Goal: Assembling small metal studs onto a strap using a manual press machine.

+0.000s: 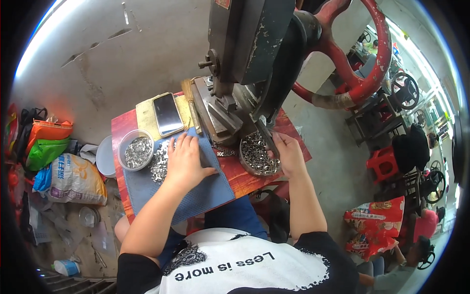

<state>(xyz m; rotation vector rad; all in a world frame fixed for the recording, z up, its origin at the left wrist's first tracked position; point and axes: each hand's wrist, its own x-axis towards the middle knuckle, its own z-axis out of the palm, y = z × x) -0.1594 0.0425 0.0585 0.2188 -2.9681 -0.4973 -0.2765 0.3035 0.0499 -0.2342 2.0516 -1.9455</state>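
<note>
My left hand (187,159) lies palm down with fingers stretched and thumb apart, over the edge of a pile of small shiny metal parts (159,165) on a blue mesh mat (203,188). Whether a part is under its fingertips is hidden. My right hand (290,154) is closed around the lower end of a dark metal lever (267,135) on the press. Below that lever stands a round tub of small metal parts (258,154). The dark green hand press (245,44) rises at the far side, its tool and metal die block (223,115) beyond the mat.
A clear round tub (122,156) with more metal parts stands left of the pile. Behind it a smartphone (168,114) rests on a yellow pad, beside a brush (190,100). The press's red handwheel (360,93) juts out right. Bags (78,179) lie at left; people work at right.
</note>
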